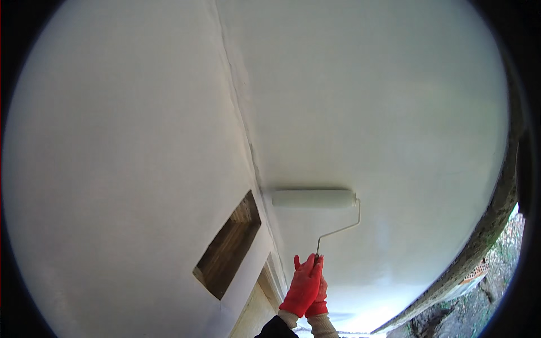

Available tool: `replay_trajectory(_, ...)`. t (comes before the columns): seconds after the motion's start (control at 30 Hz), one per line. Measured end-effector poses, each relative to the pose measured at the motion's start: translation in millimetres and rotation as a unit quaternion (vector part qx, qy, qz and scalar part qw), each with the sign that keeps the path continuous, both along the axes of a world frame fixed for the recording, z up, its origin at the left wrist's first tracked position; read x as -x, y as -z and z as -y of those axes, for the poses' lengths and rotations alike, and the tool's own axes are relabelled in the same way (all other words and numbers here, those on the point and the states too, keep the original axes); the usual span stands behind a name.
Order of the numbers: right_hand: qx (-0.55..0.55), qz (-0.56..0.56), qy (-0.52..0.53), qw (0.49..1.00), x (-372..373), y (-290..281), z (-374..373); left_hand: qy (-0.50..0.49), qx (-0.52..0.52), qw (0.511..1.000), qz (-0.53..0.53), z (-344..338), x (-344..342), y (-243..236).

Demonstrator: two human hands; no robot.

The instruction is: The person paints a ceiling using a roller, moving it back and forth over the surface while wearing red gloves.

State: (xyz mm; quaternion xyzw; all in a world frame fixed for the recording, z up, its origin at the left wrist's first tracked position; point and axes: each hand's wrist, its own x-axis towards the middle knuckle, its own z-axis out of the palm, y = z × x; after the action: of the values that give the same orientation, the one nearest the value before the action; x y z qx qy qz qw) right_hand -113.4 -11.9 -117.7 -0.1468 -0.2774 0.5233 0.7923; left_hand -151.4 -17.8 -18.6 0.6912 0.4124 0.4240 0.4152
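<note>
A paint roller [313,199] with a pale, wide sleeve lies against the white painted surface on the right, close to the corner line. Its thin bent wire frame [340,228] runs down to a handle that is mostly hidden in my gloves. My left hand [303,286], in a red coated glove, is closed about the handle. Partly covered by it, my right hand [321,296] in a matching glove grips the same handle from the right side.
Left of the cracked corner seam [242,121] stands another white surface [124,152] with a dark, wood-lined rectangular opening [230,248]. Below it is a pale frame [265,290]. A rough edge [479,239] borders the right, with rocky ground [479,301] beyond.
</note>
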Motion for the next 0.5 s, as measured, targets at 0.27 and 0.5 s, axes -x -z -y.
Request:
replay_trajectory(0.27,0.059,0.432,0.248,0.865,1,-189,-6,-0.131,-0.147,0.977,0.087,1,30,-101)
replay_trajectory(0.5,0.014,0.47,0.441,0.765,-19,-326,-69,-0.115,-0.243,0.96,0.072,20,39,-190)
